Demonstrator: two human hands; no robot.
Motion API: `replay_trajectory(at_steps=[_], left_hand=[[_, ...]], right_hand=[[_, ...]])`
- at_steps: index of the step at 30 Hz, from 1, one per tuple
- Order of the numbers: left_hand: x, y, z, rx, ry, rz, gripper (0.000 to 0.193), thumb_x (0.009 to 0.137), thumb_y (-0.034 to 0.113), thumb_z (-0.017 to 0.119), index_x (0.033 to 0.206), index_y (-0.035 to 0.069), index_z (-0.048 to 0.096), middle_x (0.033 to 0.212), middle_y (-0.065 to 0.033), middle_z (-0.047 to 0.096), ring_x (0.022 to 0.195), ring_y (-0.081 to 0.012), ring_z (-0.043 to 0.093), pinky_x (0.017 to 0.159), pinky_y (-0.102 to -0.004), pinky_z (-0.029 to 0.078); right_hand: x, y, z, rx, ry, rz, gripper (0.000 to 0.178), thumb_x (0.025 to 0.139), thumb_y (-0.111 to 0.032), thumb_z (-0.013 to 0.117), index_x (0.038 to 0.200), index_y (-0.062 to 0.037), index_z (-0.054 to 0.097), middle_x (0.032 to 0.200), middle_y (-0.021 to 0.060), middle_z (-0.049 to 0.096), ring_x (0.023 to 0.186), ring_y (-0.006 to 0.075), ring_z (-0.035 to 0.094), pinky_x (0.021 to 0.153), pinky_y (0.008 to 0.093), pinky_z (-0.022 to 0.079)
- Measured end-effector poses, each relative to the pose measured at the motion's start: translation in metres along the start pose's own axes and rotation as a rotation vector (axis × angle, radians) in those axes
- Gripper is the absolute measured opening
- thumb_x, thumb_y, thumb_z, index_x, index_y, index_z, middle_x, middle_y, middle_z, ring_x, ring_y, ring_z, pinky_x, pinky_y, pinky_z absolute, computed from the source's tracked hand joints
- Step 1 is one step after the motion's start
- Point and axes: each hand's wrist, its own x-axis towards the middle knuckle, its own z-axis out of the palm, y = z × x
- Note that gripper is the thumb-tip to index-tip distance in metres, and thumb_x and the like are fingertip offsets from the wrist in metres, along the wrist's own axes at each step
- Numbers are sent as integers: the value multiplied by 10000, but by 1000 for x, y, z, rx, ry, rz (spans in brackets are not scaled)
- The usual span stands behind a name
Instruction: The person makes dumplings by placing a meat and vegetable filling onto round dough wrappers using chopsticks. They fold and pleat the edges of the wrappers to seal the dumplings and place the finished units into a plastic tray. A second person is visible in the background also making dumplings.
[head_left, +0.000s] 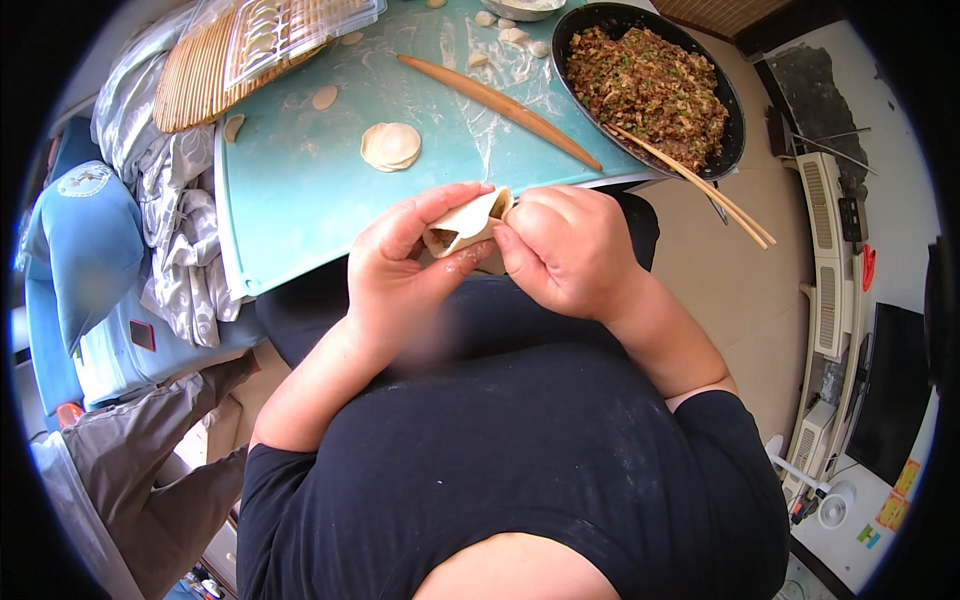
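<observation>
Between my two hands, just off the table's near edge, is a half-folded dumpling (470, 222) with brown filling showing at its open left end. My left hand (405, 245) cradles it, thumb below and fingers above. At its right end, the thumb and curled forefinger of my right hand (570, 245) pinch the dough edge. Beyond my left hand lies a small stack of round dumpling wrappers (390, 147). To the far right stands a black pan of minced filling (650, 92), with a pair of chopsticks (700, 188) resting across its near rim.
A tapered wooden rolling pin (500, 108) lies across the floured green mat (290, 200). Small dough pieces (513, 35) and a bowl (525, 8) sit at the back. At the far left, a clear tray of dumplings (265, 45) rests on a woven straw tray (190, 85).
</observation>
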Motion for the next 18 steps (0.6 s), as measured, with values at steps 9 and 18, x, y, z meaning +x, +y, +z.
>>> replay_trajectory(at_steps=[9, 18], left_hand=[[-1, 7, -2, -222, -19, -196, 401, 782, -61, 634, 1166, -26, 524, 1104, -88, 591, 1000, -142, 570, 856, -271, 479], [0, -4, 1, -191, -15, -123, 435, 777, -51, 635, 1189, -4, 506, 1081, -72, 607, 789, -69, 583, 564, -165, 463]], right_hand=[[-6, 21, -16, 385, -97, 130, 112, 832, -163, 593, 851, -55, 572, 727, 86, 561, 592, 275, 540, 537, 321, 444], [6, 18, -14, 344, -37, 86, 167, 750, -20, 629, 913, -53, 615, 775, 91, 581, 682, 252, 570, 601, 306, 467]])
